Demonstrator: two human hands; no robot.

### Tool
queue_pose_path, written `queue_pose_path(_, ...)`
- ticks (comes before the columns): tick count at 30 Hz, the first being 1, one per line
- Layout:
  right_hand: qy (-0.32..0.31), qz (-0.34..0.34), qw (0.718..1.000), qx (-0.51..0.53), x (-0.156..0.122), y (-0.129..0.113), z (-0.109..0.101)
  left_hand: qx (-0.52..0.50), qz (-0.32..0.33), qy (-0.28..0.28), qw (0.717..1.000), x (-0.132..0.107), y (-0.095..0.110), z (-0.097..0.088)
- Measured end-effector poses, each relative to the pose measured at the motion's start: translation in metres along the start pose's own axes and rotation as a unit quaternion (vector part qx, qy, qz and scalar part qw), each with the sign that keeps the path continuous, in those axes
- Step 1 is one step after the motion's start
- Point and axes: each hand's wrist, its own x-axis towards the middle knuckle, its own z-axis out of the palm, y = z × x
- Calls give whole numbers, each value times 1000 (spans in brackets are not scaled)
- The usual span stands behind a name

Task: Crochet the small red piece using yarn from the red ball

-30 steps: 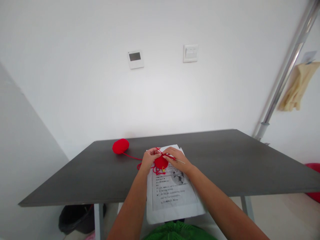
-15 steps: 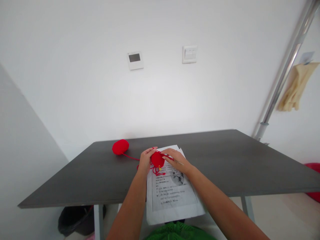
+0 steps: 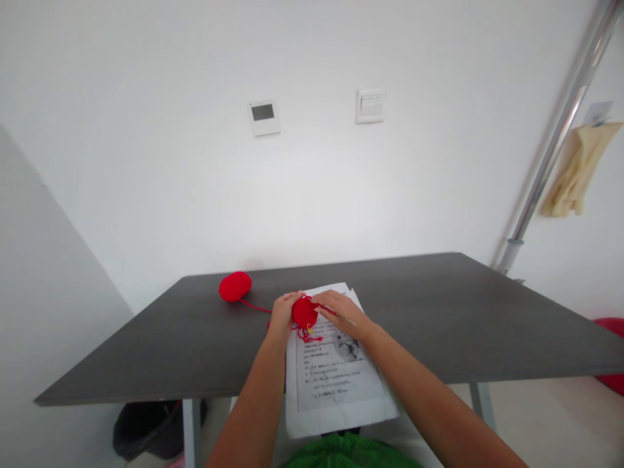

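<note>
A round red crochet piece (image 3: 305,313) is pinched at its left edge by my left hand (image 3: 284,312). A small yellow stitch marker (image 3: 309,329) hangs at its lower edge, above a loose tail of red yarn (image 3: 307,337). My right hand (image 3: 344,312) is closed on a thin crochet hook (image 3: 348,320), whose shaft sticks out behind the fingers; its tip meets the top right of the piece, partly hidden by my fingertips. From my left hand a strand runs left to a red ball of yarn (image 3: 234,286) on the table.
Printed paper sheets (image 3: 336,403) lie under my hands and overhang the near edge of the dark table (image 3: 439,312). A black bin (image 3: 146,429) stands below at the left. The white wall carries a thermostat panel (image 3: 264,118) and a switch (image 3: 370,106); a metal pipe (image 3: 550,143) runs at the right.
The crochet piece has shifted slightly left and shows rounder. My right hand and the hook have moved a little left, closer to my left hand. The yarn ball has stayed put.
</note>
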Motion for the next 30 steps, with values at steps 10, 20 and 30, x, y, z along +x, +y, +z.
queue_pose_path(10, 8, 14, 1000, -16, -1, 1, 1, 32, 37, 16, 999, 2, -3, -1)
queue_pose_path(20, -7, 20, 1000, -16, -1, -2, -3, 122, 146, -14, 982, -1, 0, 3)
queue_pose_path(30, -9, 38, 999, -9, -2, -1, 0, 186, 194, 13, 963, 2, -2, 3)
